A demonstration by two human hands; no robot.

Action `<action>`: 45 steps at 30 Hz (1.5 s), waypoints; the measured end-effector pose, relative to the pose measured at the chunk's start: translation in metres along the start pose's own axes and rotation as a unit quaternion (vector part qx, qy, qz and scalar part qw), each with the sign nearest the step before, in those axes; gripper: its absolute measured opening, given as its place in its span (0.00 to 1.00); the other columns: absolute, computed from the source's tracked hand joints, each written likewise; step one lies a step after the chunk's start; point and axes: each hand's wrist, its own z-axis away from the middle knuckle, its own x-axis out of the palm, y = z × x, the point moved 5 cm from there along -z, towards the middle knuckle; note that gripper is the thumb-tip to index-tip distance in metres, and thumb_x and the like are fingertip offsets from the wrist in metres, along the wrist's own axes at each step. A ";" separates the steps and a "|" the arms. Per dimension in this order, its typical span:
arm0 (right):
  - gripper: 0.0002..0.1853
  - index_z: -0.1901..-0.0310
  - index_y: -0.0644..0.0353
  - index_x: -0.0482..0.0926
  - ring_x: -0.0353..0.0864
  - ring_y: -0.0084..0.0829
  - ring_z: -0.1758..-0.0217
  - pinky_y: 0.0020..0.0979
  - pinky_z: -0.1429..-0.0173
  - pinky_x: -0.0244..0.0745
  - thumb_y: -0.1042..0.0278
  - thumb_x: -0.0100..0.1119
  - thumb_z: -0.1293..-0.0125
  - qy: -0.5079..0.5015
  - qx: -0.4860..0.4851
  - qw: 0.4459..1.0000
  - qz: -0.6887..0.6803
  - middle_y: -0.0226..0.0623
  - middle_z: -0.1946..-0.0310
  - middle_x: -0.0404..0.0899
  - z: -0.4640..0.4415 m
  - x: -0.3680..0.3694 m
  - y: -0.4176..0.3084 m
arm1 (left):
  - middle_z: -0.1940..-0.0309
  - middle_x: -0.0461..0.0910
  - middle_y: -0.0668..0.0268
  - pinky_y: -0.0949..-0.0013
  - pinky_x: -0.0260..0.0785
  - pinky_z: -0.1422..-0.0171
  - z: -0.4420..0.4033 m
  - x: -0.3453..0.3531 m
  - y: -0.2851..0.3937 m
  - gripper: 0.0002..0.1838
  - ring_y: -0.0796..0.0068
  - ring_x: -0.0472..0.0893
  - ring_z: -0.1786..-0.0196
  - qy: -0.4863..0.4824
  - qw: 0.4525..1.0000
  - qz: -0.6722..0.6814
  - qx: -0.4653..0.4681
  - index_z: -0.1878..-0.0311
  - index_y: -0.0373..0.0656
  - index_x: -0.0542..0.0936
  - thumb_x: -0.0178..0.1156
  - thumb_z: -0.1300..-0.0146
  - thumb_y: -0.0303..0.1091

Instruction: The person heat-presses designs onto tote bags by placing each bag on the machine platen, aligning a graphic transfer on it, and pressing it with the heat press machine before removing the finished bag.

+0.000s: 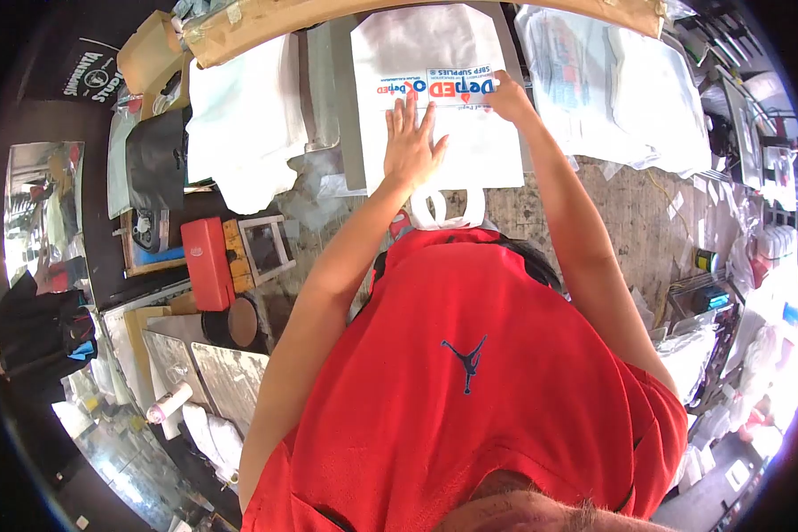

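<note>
A white tote bag (479, 151) with red and blue printed lettering lies flat on a grey board (353, 115), its handles (448, 222) toward my body. The print appears upside down from here. My left hand (412, 149) rests palm down on the bag, fingers spread, just below the lettering. At the print's right end, my right hand (511, 97) has its fingers curled in against the bag's surface. Whatever is between those fingertips is hidden.
White bags are stacked at left (244, 115) and right (616, 93). A cardboard strip (417, 22) runs along the far edge. To the left are a red case (207, 264), a small frame (266, 248) and a dark round container (242, 322).
</note>
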 end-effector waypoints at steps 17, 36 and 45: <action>0.40 0.26 0.72 0.61 0.51 0.60 0.19 0.53 0.18 0.51 0.52 0.61 0.30 0.192 -0.242 0.932 0.192 0.60 0.23 0.56 0.109 0.057 0.010 | 0.20 0.54 0.41 0.38 0.39 0.16 0.000 0.000 0.001 0.38 0.35 0.51 0.18 0.018 0.999 0.032 -0.001 0.21 0.50 0.65 0.55 0.28 0.59; 0.44 0.23 0.75 0.54 0.45 0.56 0.15 0.51 0.14 0.41 0.42 0.50 0.25 0.165 -0.236 0.932 0.220 0.58 0.20 0.50 0.102 0.061 0.014 | 0.21 0.55 0.39 0.33 0.40 0.18 0.001 -0.002 0.002 0.39 0.33 0.54 0.20 0.033 0.999 0.041 -0.009 0.22 0.48 0.67 0.57 0.30 0.60; 0.44 0.24 0.75 0.56 0.45 0.53 0.15 0.50 0.14 0.42 0.42 0.53 0.25 0.160 -0.220 0.934 0.231 0.57 0.19 0.50 0.102 0.059 0.013 | 0.22 0.54 0.36 0.34 0.40 0.17 0.001 0.000 0.001 0.43 0.29 0.51 0.20 0.039 0.998 0.007 -0.054 0.20 0.53 0.63 0.58 0.33 0.65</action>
